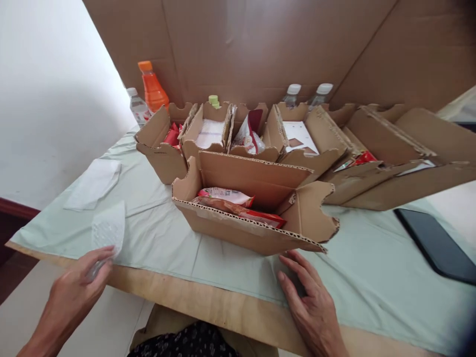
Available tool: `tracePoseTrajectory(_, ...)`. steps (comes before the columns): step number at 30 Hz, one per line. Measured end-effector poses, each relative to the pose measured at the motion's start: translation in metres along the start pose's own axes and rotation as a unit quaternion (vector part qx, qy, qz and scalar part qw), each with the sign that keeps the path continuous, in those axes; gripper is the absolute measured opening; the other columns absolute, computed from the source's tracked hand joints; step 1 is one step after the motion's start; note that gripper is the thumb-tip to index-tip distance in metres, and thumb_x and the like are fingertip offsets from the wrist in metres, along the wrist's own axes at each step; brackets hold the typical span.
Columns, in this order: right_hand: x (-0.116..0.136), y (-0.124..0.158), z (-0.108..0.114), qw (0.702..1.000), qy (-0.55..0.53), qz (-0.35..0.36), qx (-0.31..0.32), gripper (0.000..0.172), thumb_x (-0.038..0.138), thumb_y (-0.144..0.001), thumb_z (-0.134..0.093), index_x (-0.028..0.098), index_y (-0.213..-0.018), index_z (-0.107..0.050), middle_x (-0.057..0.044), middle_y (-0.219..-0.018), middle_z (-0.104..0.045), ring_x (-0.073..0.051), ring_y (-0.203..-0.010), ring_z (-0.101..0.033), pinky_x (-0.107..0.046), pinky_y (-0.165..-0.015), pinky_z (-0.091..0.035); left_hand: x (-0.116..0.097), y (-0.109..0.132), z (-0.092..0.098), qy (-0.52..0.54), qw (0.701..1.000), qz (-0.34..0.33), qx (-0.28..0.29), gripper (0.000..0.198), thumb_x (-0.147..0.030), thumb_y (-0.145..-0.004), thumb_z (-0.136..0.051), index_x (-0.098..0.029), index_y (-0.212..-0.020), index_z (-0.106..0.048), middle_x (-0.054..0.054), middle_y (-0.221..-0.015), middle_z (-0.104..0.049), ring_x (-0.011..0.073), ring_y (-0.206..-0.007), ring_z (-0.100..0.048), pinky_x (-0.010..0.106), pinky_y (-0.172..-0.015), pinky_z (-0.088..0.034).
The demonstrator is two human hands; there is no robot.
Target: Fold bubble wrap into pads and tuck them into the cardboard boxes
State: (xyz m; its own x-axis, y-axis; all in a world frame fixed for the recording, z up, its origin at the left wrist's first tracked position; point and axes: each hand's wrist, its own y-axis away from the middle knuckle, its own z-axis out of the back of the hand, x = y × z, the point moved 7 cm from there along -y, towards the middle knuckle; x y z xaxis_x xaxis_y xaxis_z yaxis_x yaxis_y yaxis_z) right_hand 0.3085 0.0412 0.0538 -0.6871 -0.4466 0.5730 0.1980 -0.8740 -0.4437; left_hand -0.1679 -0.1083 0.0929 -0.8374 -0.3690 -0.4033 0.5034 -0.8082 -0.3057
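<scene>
My left hand (pixel 87 277) is closed on the lower end of a white textured sheet (pixel 109 225), thin and slightly see-through, above the table's front left edge. I cannot tell whether it is paper or plastic. My right hand (pixel 308 300) lies on the table with fingers apart and nothing in it, its fingertips close to the bottom edge of an open cardboard box (pixel 241 238). Inside that box lean a brown-and-red packet (pixel 238 210) and a white-and-red packet (pixel 226 196).
Behind, a row of open cardboard bins (pixel 161 156) holds packets and a white box (pixel 299 136). An orange bottle (pixel 153 91) and clear bottles (pixel 292 94) stand beyond. A folded white cloth or tissue (pixel 94 183) lies left, a black phone (pixel 439 245) right.
</scene>
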Motion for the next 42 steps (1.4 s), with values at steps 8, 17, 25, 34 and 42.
tracePoseTrajectory(8, 0.138, 0.016, 0.028, 0.936, -0.13, 0.307, 0.11, 0.048, 0.022, -0.095, -0.066, 0.024, -0.142, -0.056, -0.01, -0.142, -0.069, -0.027, -0.141, -0.057, -0.045, -0.117, -0.048, -0.217, 0.054, 0.006, 0.16, 0.804, -0.445, 0.361, 0.032, -0.003, -0.082, -0.054, -0.027, -0.091, -0.071, -0.001, -0.122, -0.079, 0.0184, -0.116, -0.073, 0.033, -0.115, -0.053)
tracePoseTrajectory(17, 0.113, 0.007, 0.065, 0.961, -0.094, 0.228, 0.127, 0.028, 0.001, -0.093, -0.052, 0.022, -0.1, -0.069, -0.003, -0.088, -0.073, -0.02, -0.098, -0.066, -0.039, -0.097, -0.05, -0.283, 0.041, 0.028, 0.266, 0.762, -0.533, 0.253, 0.03, 0.004, -0.086, -0.054, -0.017, -0.102, -0.067, 0.009, -0.113, -0.08, 0.0204, -0.113, -0.073, 0.036, -0.11, -0.056)
tracePoseTrajectory(25, 0.063, 0.022, 0.056, 0.956, 0.172, 0.22, 0.088, 0.032, 0.022, -0.099, -0.058, 0.021, -0.13, -0.065, -0.014, -0.134, -0.071, -0.036, -0.13, -0.062, -0.056, -0.104, -0.048, -0.249, 0.054, -0.042, 0.117, 0.801, -0.578, 0.102, 0.031, 0.0, -0.088, -0.059, -0.015, -0.113, -0.069, 0.013, -0.123, -0.078, 0.0341, -0.126, -0.067, 0.06, -0.114, -0.048)
tracePoseTrajectory(34, 0.021, -0.009, 0.059, 0.995, 0.004, -0.017, 0.102, 0.05, 0.049, -0.103, -0.056, 0.028, -0.148, -0.053, -0.013, -0.148, -0.064, -0.032, -0.127, -0.067, -0.048, -0.096, -0.06, -0.139, -0.025, -0.058, 0.297, 0.948, -0.096, 0.063, 0.062, -0.038, -0.09, -0.069, -0.027, -0.148, -0.051, 0.015, -0.151, -0.058, 0.0357, -0.137, -0.058, 0.061, -0.113, -0.049)
tracePoseTrajectory(42, 0.032, -0.086, -0.006, 0.983, -0.109, -0.109, 0.096, 0.038, 0.049, -0.091, -0.051, 0.02, -0.112, -0.064, -0.012, -0.104, -0.076, -0.023, -0.07, -0.068, -0.04, -0.069, -0.056, -0.188, -0.042, -0.112, 0.481, 0.863, -0.023, 0.151, 0.047, -0.036, -0.084, -0.068, -0.021, -0.127, -0.058, 0.008, -0.118, -0.068, 0.0263, -0.115, -0.064, 0.045, -0.101, -0.056)
